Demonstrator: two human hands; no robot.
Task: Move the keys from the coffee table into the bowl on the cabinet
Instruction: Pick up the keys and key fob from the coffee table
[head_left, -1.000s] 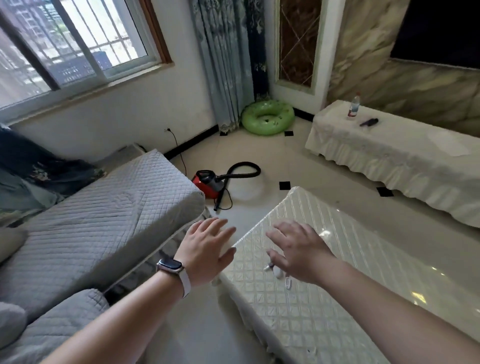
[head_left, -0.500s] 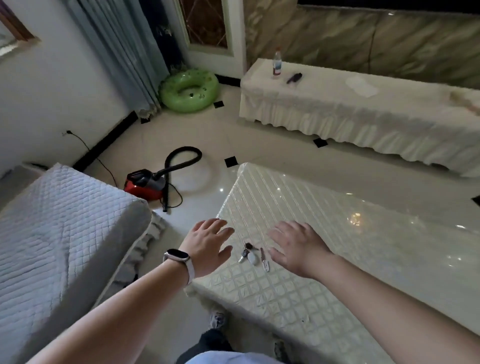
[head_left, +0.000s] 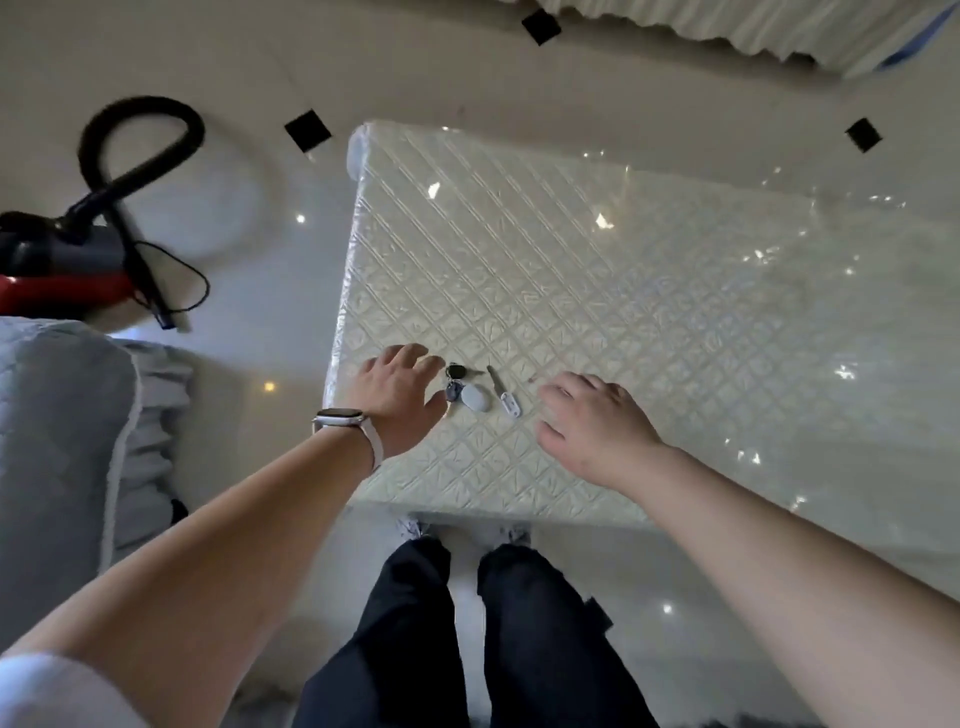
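Note:
A bunch of keys (head_left: 474, 391) with a black fob, a pale oval tag and a white-handled key lies near the front left corner of the coffee table (head_left: 649, 291), which has a quilted white cover under clear plastic. My left hand (head_left: 401, 396), with a watch on its wrist, hovers just left of the keys, fingers spread and empty. On the other side of the keys is my right hand (head_left: 592, 423), palm down, fingers apart, holding nothing. Neither the bowl nor the cabinet top can be seen.
A red vacuum cleaner (head_left: 62, 275) with a black hose lies on the tiled floor at left. A grey quilted sofa (head_left: 57, 431) is at the near left. The frilled edge of a cloth-covered cabinet (head_left: 727, 36) shows at the top. My legs stand against the table's front edge.
The view has tilted down from the room to the table top. Both hands have come closer to the keys, which now lie between them.

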